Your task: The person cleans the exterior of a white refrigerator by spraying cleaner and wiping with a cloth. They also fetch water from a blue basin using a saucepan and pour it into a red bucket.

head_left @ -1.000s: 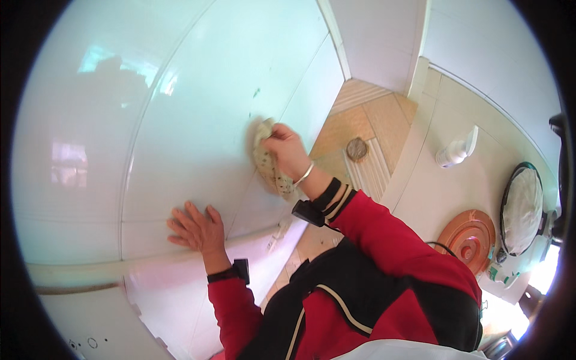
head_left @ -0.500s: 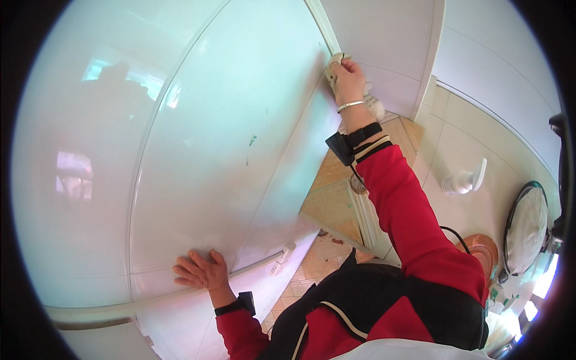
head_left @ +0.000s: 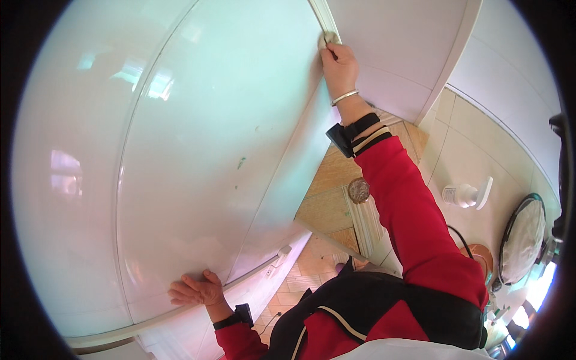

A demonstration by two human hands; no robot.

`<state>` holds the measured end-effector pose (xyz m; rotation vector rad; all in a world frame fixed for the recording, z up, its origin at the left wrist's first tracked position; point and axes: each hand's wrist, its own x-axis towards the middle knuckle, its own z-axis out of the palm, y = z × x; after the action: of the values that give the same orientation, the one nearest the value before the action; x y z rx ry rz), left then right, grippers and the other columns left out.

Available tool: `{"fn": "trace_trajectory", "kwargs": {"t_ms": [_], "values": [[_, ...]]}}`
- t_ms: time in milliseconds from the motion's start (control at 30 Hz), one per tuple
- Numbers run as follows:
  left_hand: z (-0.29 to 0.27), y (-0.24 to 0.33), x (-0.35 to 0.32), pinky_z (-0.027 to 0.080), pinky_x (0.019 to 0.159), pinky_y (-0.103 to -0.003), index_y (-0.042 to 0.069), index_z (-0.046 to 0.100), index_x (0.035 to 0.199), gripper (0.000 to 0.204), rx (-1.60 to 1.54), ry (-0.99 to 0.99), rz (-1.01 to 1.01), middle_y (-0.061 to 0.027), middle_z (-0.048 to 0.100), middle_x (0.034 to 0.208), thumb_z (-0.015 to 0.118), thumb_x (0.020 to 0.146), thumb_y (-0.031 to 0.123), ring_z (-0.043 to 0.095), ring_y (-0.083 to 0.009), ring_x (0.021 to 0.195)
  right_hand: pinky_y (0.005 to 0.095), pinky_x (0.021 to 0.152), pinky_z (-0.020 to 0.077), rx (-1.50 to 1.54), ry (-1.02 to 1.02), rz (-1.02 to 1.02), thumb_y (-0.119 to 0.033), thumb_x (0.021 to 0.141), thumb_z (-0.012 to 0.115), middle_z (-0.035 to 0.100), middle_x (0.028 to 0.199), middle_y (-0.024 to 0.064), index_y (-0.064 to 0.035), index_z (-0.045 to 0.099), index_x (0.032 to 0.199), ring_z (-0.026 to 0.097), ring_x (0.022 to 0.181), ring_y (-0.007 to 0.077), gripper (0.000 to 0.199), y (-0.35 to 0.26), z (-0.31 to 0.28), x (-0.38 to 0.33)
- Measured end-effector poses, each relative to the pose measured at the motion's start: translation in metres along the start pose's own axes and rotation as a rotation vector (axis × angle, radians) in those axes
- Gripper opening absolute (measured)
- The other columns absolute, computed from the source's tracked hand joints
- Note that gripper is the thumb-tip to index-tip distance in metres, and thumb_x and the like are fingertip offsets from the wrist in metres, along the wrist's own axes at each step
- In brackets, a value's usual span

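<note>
A large glossy white panel (head_left: 198, 156) with thin seams and a few small dark marks takes up the left and middle. My right hand (head_left: 341, 67) is closed on a crumpled off-white cloth (head_left: 327, 39), pressing it against the pale raised trim (head_left: 324, 15) along the panel's far right edge. Much of the cloth is hidden by the fingers. Lower down, my left hand (head_left: 198, 289) lies on the white surface close to its near edge, fingers spread and holding nothing.
A white spray bottle (head_left: 462, 195) stands at right on a pale tiled surface (head_left: 459, 141). Near it are a black-rimmed round thing with a whitish cover (head_left: 523, 240) and a brown round item (head_left: 482, 257). Beside my right sleeve sits a round glassy object (head_left: 359, 189).
My right hand has moved up along the trim with the cloth, which now shows less. My left hand appears slightly lower, still spread on the panel. The whole view has shifted a little.
</note>
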<state>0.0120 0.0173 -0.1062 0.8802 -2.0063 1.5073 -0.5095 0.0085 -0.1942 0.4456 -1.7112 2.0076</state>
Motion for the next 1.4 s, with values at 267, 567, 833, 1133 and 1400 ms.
{"fn": "trace_trajectory", "kwargs": {"t_ms": [267, 567, 833, 1133, 1400], "values": [[0.005, 0.003, -0.003, 0.009, 0.099, -0.055, 0.005, 0.024, 0.133, 0.061, -0.006, 0.047, 0.008, -0.0235, 0.022, 0.137, 0.035, 0.087, 0.043, 0.018, -0.0427, 0.127, 0.0341, 0.069, 0.0477, -0.140, -0.108, 0.012, -0.008, 0.074, 0.060, 0.060, 0.082, 0.0129, -0.0019, 0.062, 0.083, 0.058, 0.076, 0.0302, 0.011, -0.001, -0.010, 0.002], [0.003, 0.003, -0.002, 0.004, 0.101, -0.054, 0.003, 0.024, 0.133, 0.061, -0.033, 0.064, 0.014, -0.0233, 0.023, 0.137, 0.035, 0.088, 0.043, 0.014, -0.0424, 0.128, 0.0357, 0.065, 0.0477, -0.164, -0.170, -0.102, -0.006, 0.074, 0.058, 0.059, 0.080, 0.0153, -0.0019, 0.061, 0.083, 0.057, 0.073, 0.0313, 0.011, 0.003, -0.009, 0.001], [0.005, 0.004, -0.003, 0.007, 0.100, -0.055, 0.004, 0.026, 0.132, 0.059, -0.044, 0.058, 0.000, -0.0232, 0.026, 0.135, 0.035, 0.088, 0.044, 0.020, -0.0446, 0.124, 0.0336, 0.064, 0.0452, 0.019, -0.082, -0.198, -0.010, 0.075, 0.060, 0.059, 0.080, 0.0163, 0.0019, 0.060, 0.087, 0.057, 0.070, 0.0295, 0.017, -0.007, -0.017, 0.000], [0.005, 0.004, 0.001, 0.005, 0.102, -0.053, 0.003, 0.025, 0.133, 0.060, -0.052, 0.076, 0.027, -0.0220, 0.020, 0.139, 0.034, 0.089, 0.042, 0.015, -0.0433, 0.128, 0.0381, 0.061, 0.0459, -0.019, -0.109, -0.094, -0.016, 0.076, 0.056, 0.059, 0.079, 0.0180, -0.0017, 0.062, 0.084, 0.057, 0.071, 0.0334, 0.018, -0.018, -0.016, 0.010], [0.004, 0.006, 0.001, 0.005, 0.102, -0.054, 0.001, 0.025, 0.133, 0.060, -0.034, 0.073, 0.013, -0.0228, 0.019, 0.139, 0.035, 0.088, 0.040, 0.015, -0.0435, 0.128, 0.0364, 0.063, 0.0465, -0.073, -0.234, -0.094, -0.013, 0.076, 0.057, 0.060, 0.076, 0.0157, -0.0015, 0.061, 0.082, 0.057, 0.070, 0.0319, 0.014, -0.024, -0.022, -0.006]]}}
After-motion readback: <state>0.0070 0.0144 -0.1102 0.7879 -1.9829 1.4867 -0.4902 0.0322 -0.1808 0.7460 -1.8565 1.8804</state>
